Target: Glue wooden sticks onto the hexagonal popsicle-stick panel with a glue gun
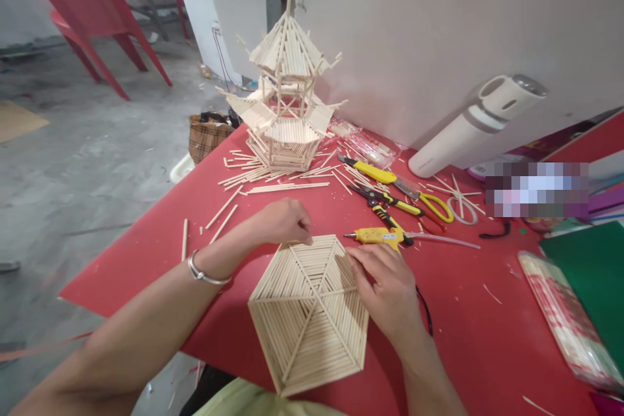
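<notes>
A hexagonal panel [322, 331] of pale wooden sticks, with spokes meeting at its middle, lies on the red table in front of me. My left hand [285, 221], with a silver bangle at the wrist, is curled closed at the panel's far left edge; its fingertips are turned down, and I cannot see what they hold. At the panel's right edge, my right hand [387, 279] has thumb and fingers bent together on the rim. A yellow glue gun [377, 235] lies just beyond the right hand, a clear glue stick in its back.
A stick pagoda [287, 97] stands behind, loose sticks [263, 175] around its base. To the right lie a yellow utility knife [368, 170], pliers [385, 200] and scissors [436, 205]. A white bottle [463, 136] leans against the wall. A stick pack [565, 318] lies far right.
</notes>
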`<state>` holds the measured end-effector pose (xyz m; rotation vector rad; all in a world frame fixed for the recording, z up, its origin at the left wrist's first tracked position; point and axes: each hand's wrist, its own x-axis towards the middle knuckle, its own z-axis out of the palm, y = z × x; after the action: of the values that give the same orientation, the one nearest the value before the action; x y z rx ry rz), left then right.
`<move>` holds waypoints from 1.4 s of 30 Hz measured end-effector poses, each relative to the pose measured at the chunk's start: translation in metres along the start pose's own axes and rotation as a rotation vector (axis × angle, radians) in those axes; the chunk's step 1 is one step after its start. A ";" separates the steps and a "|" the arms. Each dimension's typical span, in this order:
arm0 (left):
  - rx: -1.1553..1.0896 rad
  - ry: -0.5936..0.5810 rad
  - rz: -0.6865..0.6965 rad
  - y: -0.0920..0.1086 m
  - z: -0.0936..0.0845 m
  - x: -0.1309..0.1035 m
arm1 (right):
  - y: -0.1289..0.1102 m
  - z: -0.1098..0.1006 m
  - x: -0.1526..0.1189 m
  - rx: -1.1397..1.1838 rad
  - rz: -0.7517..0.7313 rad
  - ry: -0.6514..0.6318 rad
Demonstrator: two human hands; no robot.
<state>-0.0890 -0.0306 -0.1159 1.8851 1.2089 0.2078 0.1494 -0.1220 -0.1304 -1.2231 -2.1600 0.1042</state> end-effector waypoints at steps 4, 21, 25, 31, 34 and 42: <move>0.010 0.011 0.029 -0.001 0.001 0.000 | -0.001 0.000 0.000 0.001 0.011 -0.021; -0.012 -0.034 0.042 -0.006 0.001 0.002 | -0.001 0.000 0.000 0.006 0.010 -0.034; 0.022 -0.029 0.035 -0.005 0.000 0.003 | -0.001 -0.001 0.001 0.003 0.008 -0.047; 0.048 -0.031 0.022 -0.005 0.000 0.003 | -0.003 -0.001 0.002 -0.004 0.016 -0.058; 0.072 -0.030 0.022 -0.006 0.000 0.004 | 0.000 -0.002 0.000 -0.039 0.016 -0.057; 0.068 -0.031 -0.004 -0.008 0.001 0.004 | 0.028 -0.023 -0.006 -0.494 0.584 -0.128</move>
<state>-0.0914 -0.0267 -0.1236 1.9372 1.2128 0.1364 0.1851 -0.1166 -0.1256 -2.1603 -1.9207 -0.1185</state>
